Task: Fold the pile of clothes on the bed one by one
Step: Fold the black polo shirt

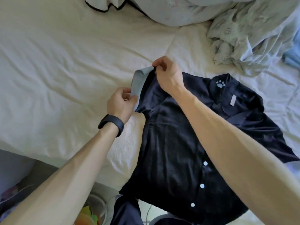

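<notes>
A dark navy satin shirt (175,143) with white buttons and a paw print on its collar lies spread on the bed, front up, its hem hanging over the near edge. Its left sleeve ends in a light grey cuff (138,78). My left hand (121,103) pinches the near end of that cuff. My right hand (165,73) pinches the far end of it, my forearm crossing over the shirt. Both hands hold the sleeve slightly lifted off the sheet.
The cream bed sheet (56,70) stretches to the left. A crumpled pale green garment (243,39) and a blue cloth (292,57) lie at the far right. A pale duvet (178,10) is bunched at the top. Floor clutter shows below the bed's near edge.
</notes>
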### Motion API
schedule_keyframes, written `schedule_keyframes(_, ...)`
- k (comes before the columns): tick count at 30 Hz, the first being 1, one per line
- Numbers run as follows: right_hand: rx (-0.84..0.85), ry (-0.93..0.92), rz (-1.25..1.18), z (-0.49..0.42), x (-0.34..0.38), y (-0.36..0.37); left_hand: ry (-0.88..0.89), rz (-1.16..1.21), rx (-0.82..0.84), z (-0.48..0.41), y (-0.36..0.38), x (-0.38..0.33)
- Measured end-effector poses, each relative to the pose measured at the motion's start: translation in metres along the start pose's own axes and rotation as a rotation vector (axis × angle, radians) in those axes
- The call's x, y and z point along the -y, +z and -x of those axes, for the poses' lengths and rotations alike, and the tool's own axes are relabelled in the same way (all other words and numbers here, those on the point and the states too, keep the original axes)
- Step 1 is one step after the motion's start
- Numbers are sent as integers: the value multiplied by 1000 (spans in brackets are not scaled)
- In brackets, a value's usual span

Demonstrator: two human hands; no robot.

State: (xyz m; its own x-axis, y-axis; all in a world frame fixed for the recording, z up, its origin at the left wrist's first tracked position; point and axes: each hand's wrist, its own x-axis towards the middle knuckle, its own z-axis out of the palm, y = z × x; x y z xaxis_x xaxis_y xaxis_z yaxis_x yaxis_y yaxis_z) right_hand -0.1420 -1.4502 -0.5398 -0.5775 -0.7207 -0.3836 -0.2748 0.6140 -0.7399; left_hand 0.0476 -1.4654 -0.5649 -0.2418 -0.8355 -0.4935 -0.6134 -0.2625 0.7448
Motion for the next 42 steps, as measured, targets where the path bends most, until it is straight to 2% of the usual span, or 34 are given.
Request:
schedule_keyframes(2,-151,38,-78,41,-20,-31,211,-85,-69,33,11,-17)
schedule_keyframes(5,-272,155,-89,106,-72,-89,600,-227,2,96,41,-36)
schedule_keyframes(7,-266,294,4,139,-113,-121,836,-361,129,136,68,-36)
schedule_keyframes(9,-185,421,181,162,-152,-143,920,-541,378,169,94,-24)
schedule_keyframes(11,-161,483,244,170,-175,-153,912,-617,532,186,109,-8)
schedule_keyframes(12,-172,484,233,170,-180,-154,892,-597,515,187,112,-2)
schedule_keyframes(14,-178,445,204,157,-179,-148,787,-585,350,177,111,8)
schedule_keyframes(16,-134,386,210,136,-171,-137,626,-711,226,156,103,15)
schedule_keyframes(19,-83,361,252,98,-154,-123,461,-876,330,127,94,26)
schedule_keyframes(23,-5,541,310,57,-147,-120,520,-939,351,111,102,24)
schedule_keyframes(25,35,528,230,50,-146,-119,602,-1032,331,109,107,23)
schedule_keyframes(27,6,453,161,44,-144,-115,664,-1115,323,109,108,26)
schedule_keyframes(29,-69,386,22,35,-135,-109,650,-1017,270,103,99,29)
schedule_keyframes(32,-95,316,-140,18,-121,-99,465,-796,200,89,73,37)
schedule_keyframes(35,-68,298,-191,5,-113,-87,445,-804,191,85,51,50)
schedule_keyframes(39,-31,321,-111,2,-118,-78,396,-847,295,89,50,48)
schedule_keyframes(42,-10,320,40,10,-125,-78,234,-648,327,87,61,34)
